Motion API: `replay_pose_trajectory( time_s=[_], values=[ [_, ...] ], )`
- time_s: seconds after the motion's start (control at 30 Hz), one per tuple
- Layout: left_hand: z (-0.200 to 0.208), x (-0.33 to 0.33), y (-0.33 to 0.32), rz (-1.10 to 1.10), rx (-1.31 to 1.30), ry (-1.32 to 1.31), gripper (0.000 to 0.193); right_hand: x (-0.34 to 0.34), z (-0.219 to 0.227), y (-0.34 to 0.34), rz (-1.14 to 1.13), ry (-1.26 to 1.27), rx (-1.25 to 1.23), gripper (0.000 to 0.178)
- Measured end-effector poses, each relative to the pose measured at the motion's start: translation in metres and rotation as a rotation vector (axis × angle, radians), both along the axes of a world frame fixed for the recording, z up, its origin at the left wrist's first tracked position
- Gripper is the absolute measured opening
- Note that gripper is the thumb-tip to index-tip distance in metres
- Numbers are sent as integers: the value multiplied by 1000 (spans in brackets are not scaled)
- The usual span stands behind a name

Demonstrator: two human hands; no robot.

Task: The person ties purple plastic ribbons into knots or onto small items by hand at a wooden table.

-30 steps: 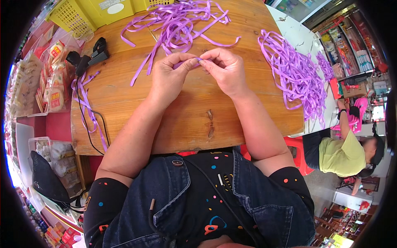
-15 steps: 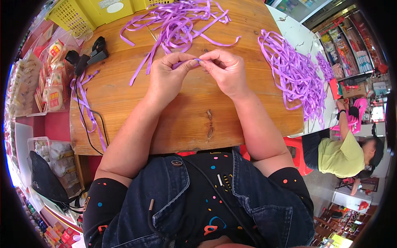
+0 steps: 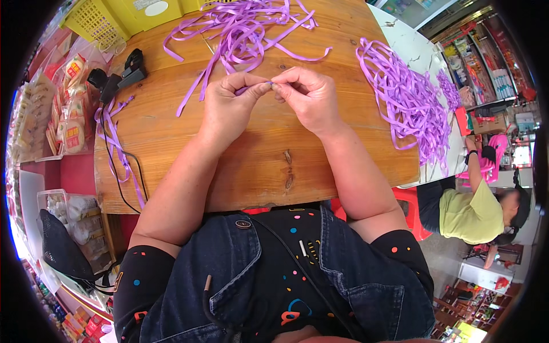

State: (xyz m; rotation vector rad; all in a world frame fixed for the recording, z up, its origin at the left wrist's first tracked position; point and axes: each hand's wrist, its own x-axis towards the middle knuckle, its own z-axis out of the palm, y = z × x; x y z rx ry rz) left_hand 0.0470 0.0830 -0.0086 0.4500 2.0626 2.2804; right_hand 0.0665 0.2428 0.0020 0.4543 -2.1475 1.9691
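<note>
My left hand (image 3: 230,107) and my right hand (image 3: 310,98) meet over the wooden table (image 3: 251,171), thumbs and fingertips pinched together. Between them is a purple ribbon (image 3: 245,90), partly hidden by the fingers. It runs through the left hand's grip to the point where both hands' fingertips touch. Just beyond my hands lies a loose tangle of purple ribbons (image 3: 246,43), with strands trailing toward my left hand.
A larger heap of purple ribbons (image 3: 406,103) hangs over the table's right side. At left lie a black cable device (image 3: 108,83) and ribbon strands (image 3: 117,143). A yellow basket (image 3: 106,26) stands at the back. A person in yellow (image 3: 472,214) is at right.
The whole view has shifted very slightly. My fingertips have closed tighter over the ribbon, so less of it shows between them; both hands stay in nearly the same place.
</note>
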Motion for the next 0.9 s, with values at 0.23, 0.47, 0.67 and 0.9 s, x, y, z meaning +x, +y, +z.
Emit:
replay_pose_trajectory(
  time_s=[0.23, 0.47, 0.67, 0.9],
  values=[
    [6, 4, -2, -34, 49, -168, 6, 2, 0, -2, 31, -62, -147, 5],
    [4, 8, 2, -2, 28, -87, 5, 2, 0, -3, 8, -77, -143, 3],
    [7, 12, 0, 12, 19, -188, 5, 4, 4, -4, 54, -164, -173, 3],
    [-1, 6, 6, -11, 55, -20, 7, -1, -5, 1, 105, -197, -237, 3]
  ],
)
